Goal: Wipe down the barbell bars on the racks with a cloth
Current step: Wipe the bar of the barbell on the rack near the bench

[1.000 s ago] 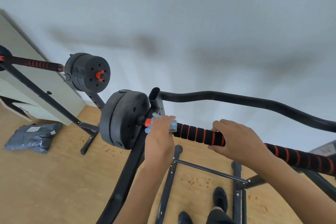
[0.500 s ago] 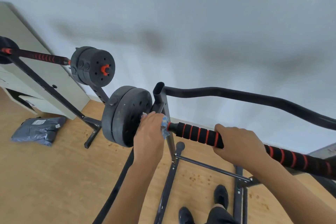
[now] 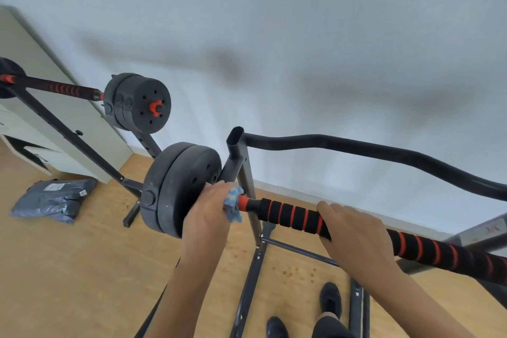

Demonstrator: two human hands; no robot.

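A barbell bar (image 3: 290, 216) with black and red foam grip lies across the black rack (image 3: 247, 173) in front of me. My left hand (image 3: 210, 208) grips a blue cloth (image 3: 232, 207) wrapped round the bar's end, right against the black weight plates (image 3: 175, 186). Further right, my right hand (image 3: 354, 233) holds the foam grip from above. A second barbell (image 3: 63, 88) with its own plates (image 3: 140, 103) rests on another rack at the left.
A curved black rack bar (image 3: 370, 149) runs behind the barbell. Rack legs and cross struts (image 3: 296, 250) stand on the wooden floor by my shoes (image 3: 330, 299). A grey parcel bag (image 3: 55, 199) lies on the floor at left, near a pale cabinet (image 3: 41, 107).
My left hand slid the cloth leftward along the bar, from beside the foam grip up to the weight plates. My right hand kept its hold on the grip.
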